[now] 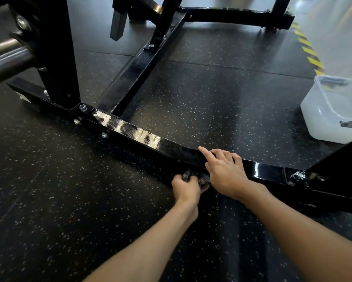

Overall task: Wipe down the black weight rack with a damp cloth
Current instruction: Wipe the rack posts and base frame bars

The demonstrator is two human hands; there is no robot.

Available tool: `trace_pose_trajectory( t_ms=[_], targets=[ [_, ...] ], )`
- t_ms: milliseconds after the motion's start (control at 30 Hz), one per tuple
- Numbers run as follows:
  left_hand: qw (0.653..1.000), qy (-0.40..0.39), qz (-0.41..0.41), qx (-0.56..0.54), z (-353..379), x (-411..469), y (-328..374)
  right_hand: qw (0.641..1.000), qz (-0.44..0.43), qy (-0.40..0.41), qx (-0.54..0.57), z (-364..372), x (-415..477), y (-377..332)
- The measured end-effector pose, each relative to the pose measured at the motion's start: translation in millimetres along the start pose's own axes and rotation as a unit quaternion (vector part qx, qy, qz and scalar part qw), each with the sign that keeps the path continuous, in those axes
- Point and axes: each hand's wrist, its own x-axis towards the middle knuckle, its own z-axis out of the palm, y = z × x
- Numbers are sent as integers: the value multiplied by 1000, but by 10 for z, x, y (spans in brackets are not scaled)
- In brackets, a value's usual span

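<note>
The black weight rack's low base beam (130, 131) runs across the floor from upper left to lower right, its top glossy and streaked wet. A dark grey cloth (193, 177) is bunched against the beam's near side. My left hand (186, 189) is closed on the cloth's left part. My right hand (226, 174) lies over the beam just right of the cloth, index finger stretched out along the beam's top; its other fingers curl down toward the cloth. Whether the right hand grips the cloth is hidden.
A translucent plastic tub (332, 110) of water stands on the floor at the right. A rack upright (55, 58) rises at left with a steel bar sleeve (6, 58). A cross beam (142, 66) runs back. Yellow-black hazard tape (309, 51) marks the floor's edge.
</note>
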Motion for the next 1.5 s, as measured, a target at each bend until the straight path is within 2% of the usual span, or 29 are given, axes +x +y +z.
trace_pose_trajectory(
  t_ms=[167, 267, 367, 433, 533, 633, 667, 700, 767, 800, 833, 867, 933, 1000, 1033, 1133, 1200, 1267, 1300, 1367, 1400, 1500],
  targets=[
    [980, 125, 144, 60, -233, 129, 419, 1000, -3, -12, -1, 5, 11, 19],
    [958, 141, 206, 138, -305, 140, 533, 1000, -2, -20, 3, 2, 14, 7],
    [887, 95, 354, 279, -288, 52, 368, 1000, -3, -13, -4, 12, 18, 15],
    [856, 69, 398, 324, -259, 1, 252, 1000, -4, 1, -9, 32, 29, 18],
    [838, 22, 411, 357, -223, -50, 167, 1000, -4, 6, -15, 55, 34, 35],
    [835, -84, 402, 368, -176, -179, 111, 1000, -10, 11, 5, 42, 10, 19],
    [842, -97, 392, 357, -180, -202, 122, 998, -5, 64, 26, 46, -32, 15],
    [850, -94, 386, 347, -209, -203, 138, 987, 15, 148, 60, 57, -105, -7],
    [864, -59, 382, 324, -303, -162, 203, 931, 90, 306, 176, 91, -331, -117],
    [868, -37, 383, 313, -365, -142, 249, 897, 141, 316, 275, 116, -461, -229],
    [868, -21, 388, 309, -416, -135, 288, 858, 195, 266, 394, 149, -580, -362],
    [864, -18, 396, 310, -446, -132, 307, 809, 238, 174, 508, 165, -670, -498],
    [861, -45, 391, 323, -458, -187, 301, 699, 256, 7, 668, 206, -739, -681],
    [854, -92, 375, 349, -451, -272, 257, 589, 238, -18, 772, 216, -695, -779],
    [838, -106, 385, 371, -449, -298, 250, 561, 236, 0, 793, 210, -661, -823],
    [782, -139, 413, 445, -475, -261, 367, 561, 270, 62, 780, 227, -483, -884],
    [741, -208, 373, 517, -522, -194, 543, 533, 316, 80, 781, 230, -352, -872],
    [667, -242, 367, 602, -551, -158, 708, 504, 377, 89, 772, 225, -246, -832],
    [653, -238, 382, 609, -534, -143, 769, 485, 400, 91, 772, 220, -197, -822],
    [654, -220, 408, 598, -418, -122, 883, 441, 428, 108, 781, 164, -132, -862],
    [640, -219, 408, 613, -340, -109, 919, 424, 444, 125, 780, 156, -113, -873],
    [543, -246, 382, 706, -194, -115, 960, 381, 491, 194, 759, 132, -157, -775]
  ],
)
